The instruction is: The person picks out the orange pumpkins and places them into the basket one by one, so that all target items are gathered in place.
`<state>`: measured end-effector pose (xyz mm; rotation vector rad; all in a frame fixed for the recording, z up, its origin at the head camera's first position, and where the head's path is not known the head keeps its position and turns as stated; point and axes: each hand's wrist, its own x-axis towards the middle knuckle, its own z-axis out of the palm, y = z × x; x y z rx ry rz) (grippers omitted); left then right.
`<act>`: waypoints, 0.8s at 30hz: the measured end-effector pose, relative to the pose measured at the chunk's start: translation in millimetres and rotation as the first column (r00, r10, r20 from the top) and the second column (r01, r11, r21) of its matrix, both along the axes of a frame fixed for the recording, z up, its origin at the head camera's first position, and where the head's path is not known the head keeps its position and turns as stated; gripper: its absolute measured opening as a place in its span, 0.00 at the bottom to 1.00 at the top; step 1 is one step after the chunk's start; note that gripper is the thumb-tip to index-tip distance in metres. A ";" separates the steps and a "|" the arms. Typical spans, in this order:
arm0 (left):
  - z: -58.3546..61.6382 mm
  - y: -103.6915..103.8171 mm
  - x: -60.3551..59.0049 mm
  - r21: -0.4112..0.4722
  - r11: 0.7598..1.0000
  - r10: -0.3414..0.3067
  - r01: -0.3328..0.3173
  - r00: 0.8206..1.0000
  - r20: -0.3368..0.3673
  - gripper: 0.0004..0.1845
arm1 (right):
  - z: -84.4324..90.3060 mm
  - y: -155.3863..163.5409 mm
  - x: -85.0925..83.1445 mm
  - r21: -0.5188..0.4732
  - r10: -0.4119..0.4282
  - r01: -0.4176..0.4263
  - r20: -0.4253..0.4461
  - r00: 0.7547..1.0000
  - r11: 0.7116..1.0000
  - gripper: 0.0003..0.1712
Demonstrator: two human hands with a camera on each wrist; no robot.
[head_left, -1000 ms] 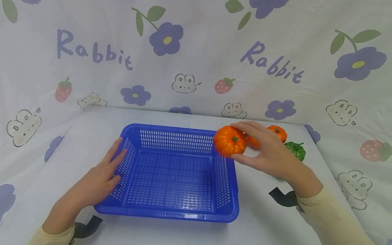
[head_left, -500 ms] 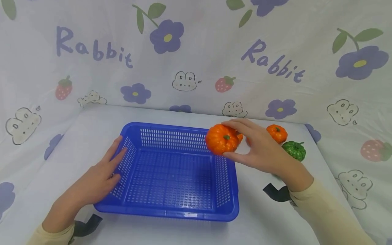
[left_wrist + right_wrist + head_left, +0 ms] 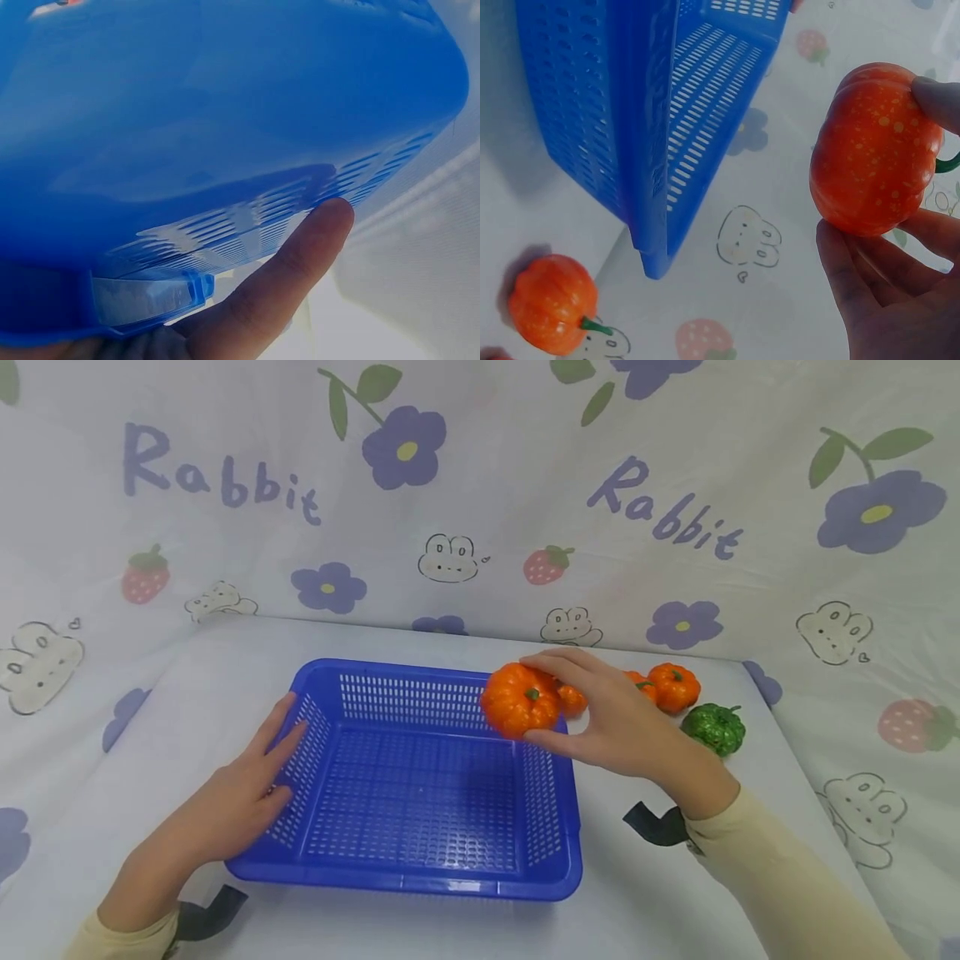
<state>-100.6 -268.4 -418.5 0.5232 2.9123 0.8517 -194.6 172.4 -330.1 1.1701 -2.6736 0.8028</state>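
one speckled orange toy pumpkin (image 3: pixel 520 700), pinched in the right hand (image 3: pixel 611 718) above the blue slotted plastic basket (image 3: pixel 420 877) (left hand (image 3: pixel 240 793) spread flat against its wall), needs lowering inside and letting go.

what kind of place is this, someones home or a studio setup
Probably a staged tabletop setup, not a lived-in room: a printed Rabbit cloth covers table and backdrop, with only a blue basket and toy pumpkins laid out.

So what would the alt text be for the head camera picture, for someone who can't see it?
A person's right hand holds an orange toy pumpkin over the back right corner of an empty blue plastic basket, while the left hand rests against its left wall. Smaller orange pumpkins and a green pumpkin sit to the right.
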 end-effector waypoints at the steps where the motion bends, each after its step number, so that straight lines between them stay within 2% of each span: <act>1: -0.3 -0.4 -0.1 0.000 1.000 0.001 -0.001 1.000 0.000 0.39 | 0.0 -0.8 -0.2 0.002 -0.002 0.002 0.001 1.000 1.000 0.44; 24: -1.7 -1.4 -0.8 0.007 1.000 -0.001 0.001 1.000 0.003 0.39 | 2.0 -16.2 -7.5 0.028 0.027 -0.028 0.009 1.000 0.999 0.45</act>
